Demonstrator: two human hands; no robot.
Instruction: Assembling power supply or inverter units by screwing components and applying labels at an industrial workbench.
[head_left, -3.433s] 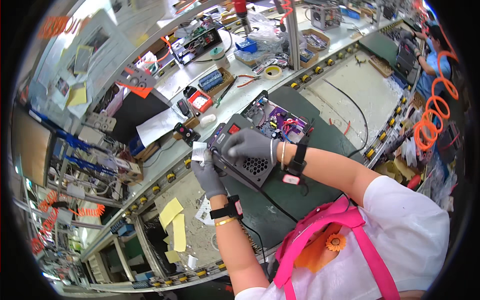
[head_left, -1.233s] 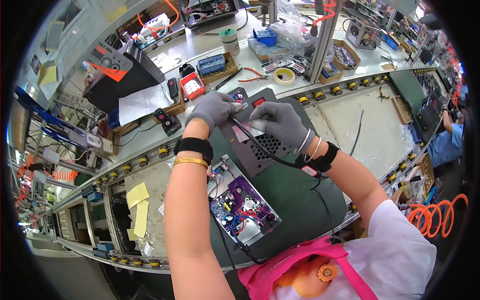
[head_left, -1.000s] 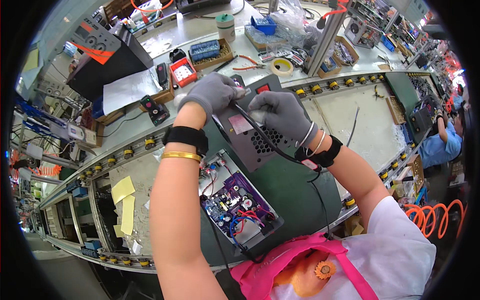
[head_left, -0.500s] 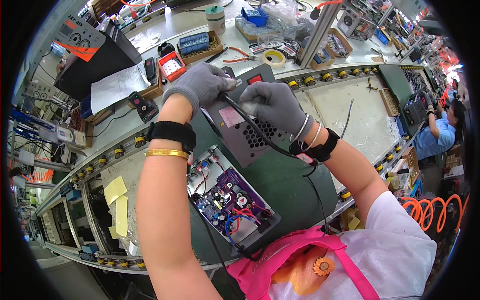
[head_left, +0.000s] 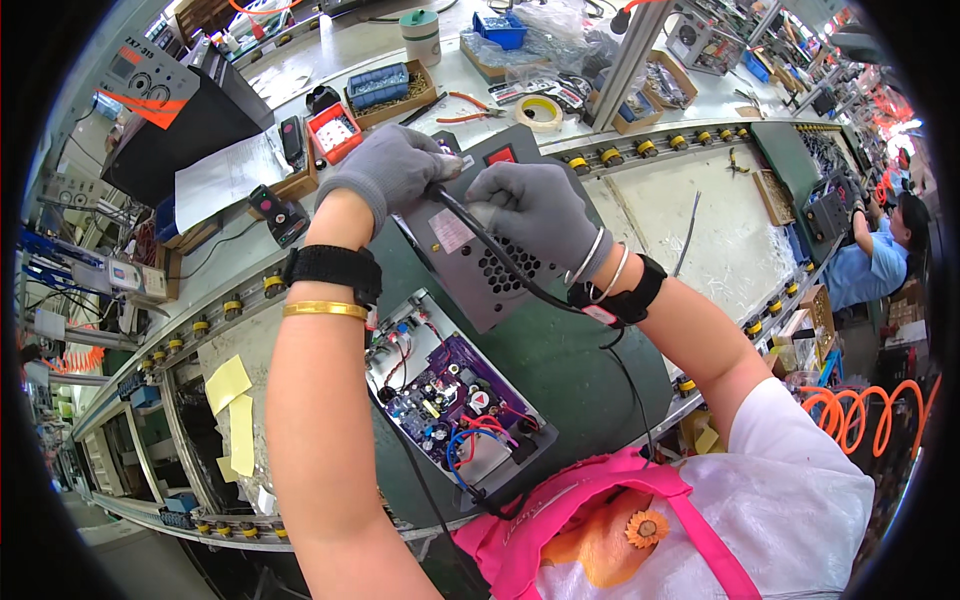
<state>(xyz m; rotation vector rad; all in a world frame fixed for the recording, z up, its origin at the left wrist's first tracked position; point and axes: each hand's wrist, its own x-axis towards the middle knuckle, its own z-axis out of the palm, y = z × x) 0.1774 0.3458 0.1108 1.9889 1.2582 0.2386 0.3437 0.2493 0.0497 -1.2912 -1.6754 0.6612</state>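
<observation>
A grey metal panel (head_left: 480,290) with round vent holes, a pink label and a red rocker switch (head_left: 500,156) lies below my gloved hands. A thick black cable (head_left: 513,262) reaches the panel's upper part. My left hand (head_left: 392,170) is closed at the cable's upper end, its fingertips pinched together by the panel. My right hand (head_left: 540,212) is closed too, with curled fingers against the cable; the fingertips are partly hidden. Nearer me, an open metal chassis (head_left: 520,385) holds a purple circuit board (head_left: 470,385) with red and blue wires.
The green work board (head_left: 610,400) sits on a roller line. Beyond are a red tray (head_left: 333,134), a blue bin (head_left: 378,86), orange-handled pliers (head_left: 468,108), a tape roll (head_left: 540,113) and a cup (head_left: 420,37). At the far right a co-worker (head_left: 880,250) handles another unit.
The hands and panel appear slightly further left in the picture, along with most of the bench. Both hands keep nearly the same pose around the cable.
</observation>
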